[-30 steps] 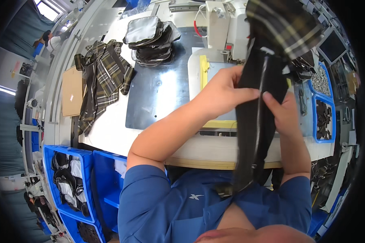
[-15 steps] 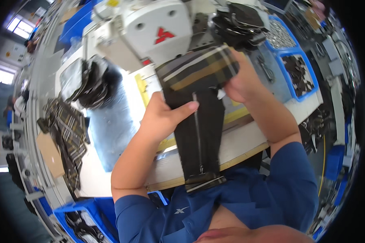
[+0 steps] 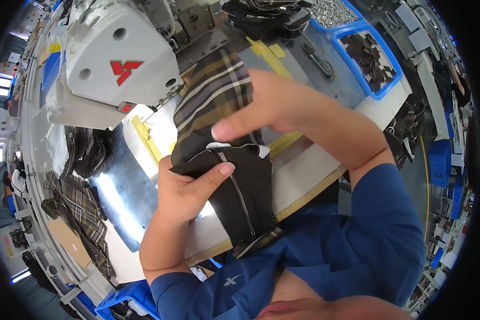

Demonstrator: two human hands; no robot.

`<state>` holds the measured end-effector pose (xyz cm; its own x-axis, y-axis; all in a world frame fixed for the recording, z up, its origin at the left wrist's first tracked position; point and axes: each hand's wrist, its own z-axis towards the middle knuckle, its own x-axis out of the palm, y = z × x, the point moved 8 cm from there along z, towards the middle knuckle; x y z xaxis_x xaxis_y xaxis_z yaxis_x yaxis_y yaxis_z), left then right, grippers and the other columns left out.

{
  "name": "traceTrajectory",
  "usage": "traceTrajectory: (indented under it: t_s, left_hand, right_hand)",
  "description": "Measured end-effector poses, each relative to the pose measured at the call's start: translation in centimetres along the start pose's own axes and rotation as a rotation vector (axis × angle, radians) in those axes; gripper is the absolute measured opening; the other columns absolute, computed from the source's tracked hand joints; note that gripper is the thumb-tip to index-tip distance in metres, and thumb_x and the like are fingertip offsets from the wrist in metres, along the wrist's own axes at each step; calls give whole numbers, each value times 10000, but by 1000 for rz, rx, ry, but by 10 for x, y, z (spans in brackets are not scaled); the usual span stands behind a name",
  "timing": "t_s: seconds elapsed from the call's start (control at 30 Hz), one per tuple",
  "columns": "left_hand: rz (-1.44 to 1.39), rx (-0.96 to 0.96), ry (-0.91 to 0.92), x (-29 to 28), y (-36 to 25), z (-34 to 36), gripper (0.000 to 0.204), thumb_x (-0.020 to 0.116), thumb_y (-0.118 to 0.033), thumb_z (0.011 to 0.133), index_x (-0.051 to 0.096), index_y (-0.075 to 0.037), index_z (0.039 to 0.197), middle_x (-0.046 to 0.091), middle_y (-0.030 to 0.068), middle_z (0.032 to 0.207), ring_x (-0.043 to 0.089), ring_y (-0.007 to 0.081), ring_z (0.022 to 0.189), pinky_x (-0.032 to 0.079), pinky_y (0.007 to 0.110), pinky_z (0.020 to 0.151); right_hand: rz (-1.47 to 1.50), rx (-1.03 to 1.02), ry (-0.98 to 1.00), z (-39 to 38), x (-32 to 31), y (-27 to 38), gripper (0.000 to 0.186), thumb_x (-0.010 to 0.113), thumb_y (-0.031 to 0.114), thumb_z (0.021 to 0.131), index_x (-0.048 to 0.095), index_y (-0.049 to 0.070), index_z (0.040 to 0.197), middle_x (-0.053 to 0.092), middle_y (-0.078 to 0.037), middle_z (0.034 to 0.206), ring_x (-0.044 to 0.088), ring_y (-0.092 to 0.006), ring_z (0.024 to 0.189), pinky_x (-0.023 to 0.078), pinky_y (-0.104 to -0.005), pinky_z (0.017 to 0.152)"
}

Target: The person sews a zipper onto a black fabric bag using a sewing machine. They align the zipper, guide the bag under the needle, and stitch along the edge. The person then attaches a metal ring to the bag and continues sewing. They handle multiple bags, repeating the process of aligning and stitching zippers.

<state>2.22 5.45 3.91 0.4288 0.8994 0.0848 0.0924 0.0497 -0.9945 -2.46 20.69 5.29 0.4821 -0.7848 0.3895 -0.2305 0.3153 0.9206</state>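
A garment piece of black cloth (image 3: 256,178) with a zip (image 3: 239,198) down its middle lies over the table edge toward my body. Its upper part is brown, grey and white plaid (image 3: 208,98), and the raw black edge with white bits stands folded over below the plaid. My left hand (image 3: 182,194) pinches the black cloth, thumb beside the zip's top end, fingers hidden beneath. At the plaid's right side my right hand (image 3: 272,101) grips the cloth, thumb stretched across the top and fingers out of sight.
A white sewing machine (image 3: 101,58) stands beyond my hands at left. Dark zippered pieces (image 3: 88,152) and a plaid cloth (image 3: 82,208) lie on the left. At far right, blue trays hold metal parts (image 3: 333,12) and dark scraps (image 3: 365,61), near thread snips (image 3: 319,60).
The plaid part has been turned up toward the machine, and the cloth's raw edge now shows. My right thumb has come over the plaid; my left hand has shifted lower. The view has swung.
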Motion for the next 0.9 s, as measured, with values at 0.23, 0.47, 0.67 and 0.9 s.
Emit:
traceTrajectory:
  t_s: [0.23,0.47,0.67,0.9]
  left_hand:
    - [306,207,58,5,-18,-10,213,900,-38,864,780,-3,1036,791,73,956,740,172,850,573,300,775]
    - [825,560,-231,0,-48,-37,340,941,-46,720,800,-80,1027,773,77,1043,728,289,827,580,368,751]
    - [1263,1176,-297,28,-67,-77,383,868,-140,760,799,-208,1131,638,-36,1140,592,209,913,442,394,890]
    - [1443,1181,-197,40,-54,-75,235,816,-125,756,824,-225,968,667,-93,980,571,151,994,370,361,896]
  right_hand:
    - [-138,60,-12,-10,2,2,399,854,29,811,721,-45,1179,779,-95,1055,724,-161,928,570,-312,825]
    - [-302,267,118,-19,15,-4,625,931,136,767,659,-28,1305,765,-96,1127,714,-165,1009,586,-340,899]
    - [-472,161,96,-24,22,8,618,902,128,815,625,-37,1342,754,-109,1175,690,-161,1046,564,-341,924]
    - [-484,119,108,-25,24,8,604,891,158,857,628,-15,1372,757,-102,1202,683,-174,1071,548,-353,955]
